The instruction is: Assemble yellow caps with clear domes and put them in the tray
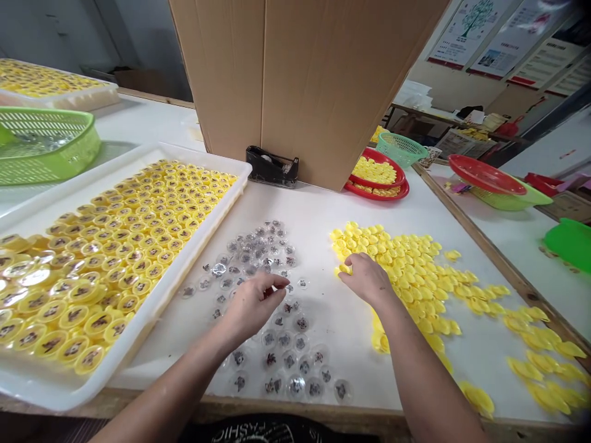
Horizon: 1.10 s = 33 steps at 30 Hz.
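Note:
My left hand (256,301) is over the clear round caps (284,338), which have small dark printed pictures and lie scattered on the white table. Its thumb and fingertips are pinched together; whatever may be between them is hidden. To the right, my right hand (367,278) is closed at the left edge of a heap of shallow yellow cups (415,271). One yellow cup (342,269) is at its fingertips. Left of both hands, a white tray (242,175) holds many yellow pieces with clear pictured tops (152,234).
Behind the work area stands a tall cardboard sheet (300,80), with a black tape dispenser (272,166) at its foot. Red plates (401,187) of yellow pieces are stacked beside it. A green basket (69,154) sits at far left. A wooden strip (462,227) edges the table's right side.

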### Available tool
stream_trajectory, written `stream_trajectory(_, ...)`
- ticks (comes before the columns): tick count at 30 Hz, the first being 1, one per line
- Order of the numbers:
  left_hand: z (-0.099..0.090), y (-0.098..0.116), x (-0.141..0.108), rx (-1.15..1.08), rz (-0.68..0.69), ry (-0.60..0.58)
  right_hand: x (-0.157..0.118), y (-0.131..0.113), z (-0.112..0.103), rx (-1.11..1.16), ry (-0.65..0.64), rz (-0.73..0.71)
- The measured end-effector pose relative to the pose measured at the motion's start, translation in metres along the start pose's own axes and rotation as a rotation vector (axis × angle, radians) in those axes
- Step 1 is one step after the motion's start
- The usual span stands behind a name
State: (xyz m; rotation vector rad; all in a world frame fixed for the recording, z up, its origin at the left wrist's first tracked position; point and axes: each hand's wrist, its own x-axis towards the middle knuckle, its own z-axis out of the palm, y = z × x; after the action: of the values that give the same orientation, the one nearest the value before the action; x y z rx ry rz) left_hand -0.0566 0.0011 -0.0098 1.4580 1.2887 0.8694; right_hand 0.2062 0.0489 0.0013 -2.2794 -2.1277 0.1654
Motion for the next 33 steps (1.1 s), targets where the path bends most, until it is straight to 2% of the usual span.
stream_trajectory(3,0.009,0.002,-0.001,-0.340,-0.207,-0.060,-0.022,-0.024,-0.013,0.082,0.042,-0.091)
stream_trajectory(5,0.015,0.000,-0.003,-0.648,-0.350,-0.170,-0.042,-0.048,-0.021,0.204,0.079,-0.248)
stream_trajectory(7,0.019,-0.004,-0.005,-0.883,-0.418,-0.303,-0.060,-0.071,-0.025,0.342,0.072,-0.427)
stream_trajectory(9,0.018,-0.011,-0.006,-0.991,-0.418,-0.383,-0.069,-0.085,-0.021,0.436,0.029,-0.535)
stream_trajectory(10,0.016,-0.014,-0.006,-1.011,-0.409,-0.386,-0.069,-0.086,-0.017,0.439,0.011,-0.546)
stream_trajectory(12,0.011,-0.019,-0.005,-1.026,-0.411,-0.346,-0.060,-0.076,-0.005,0.358,0.020,-0.478)
stream_trajectory(16,0.002,-0.022,0.000,-1.038,-0.425,-0.241,-0.031,-0.033,0.020,0.120,0.099,-0.247)
stream_trajectory(18,-0.001,-0.023,0.001,-1.054,-0.402,-0.215,-0.022,-0.018,0.031,0.065,0.097,-0.214)
stream_trajectory(21,-0.004,-0.024,0.003,-1.075,-0.357,-0.200,-0.021,-0.010,0.042,0.023,0.101,-0.203)
stream_trajectory(25,-0.004,-0.025,0.004,-1.067,-0.372,-0.173,-0.023,-0.011,0.047,0.073,0.129,-0.205)
stream_trajectory(28,-0.002,-0.024,0.005,-1.058,-0.415,-0.156,-0.024,-0.021,0.039,0.185,0.151,-0.229)
stream_trajectory(33,0.004,-0.023,0.004,-1.061,-0.412,-0.153,-0.042,-0.070,0.006,0.449,0.182,-0.367)
